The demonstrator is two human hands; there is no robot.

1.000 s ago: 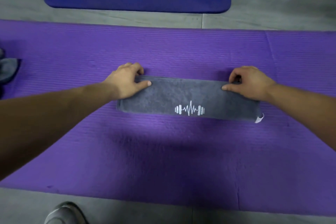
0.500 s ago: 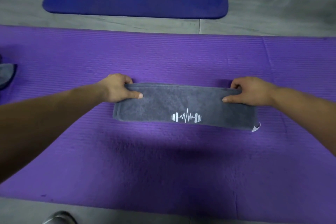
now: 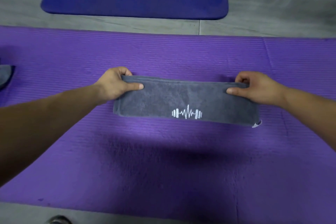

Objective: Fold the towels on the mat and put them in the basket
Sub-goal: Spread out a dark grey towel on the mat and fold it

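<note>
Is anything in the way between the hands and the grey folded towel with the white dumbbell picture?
Nothing visible is. The left hand already pinches the grey folded towel at its far left corner, and the right hand pinches its far right corner. The towel lies on the purple foam mat.

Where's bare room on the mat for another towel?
Bare mat between towel and near edge, and beyond the towel to the floor. Crowded: left hand and right hand grip the towel's ends; grey cloth at left edge.
</note>
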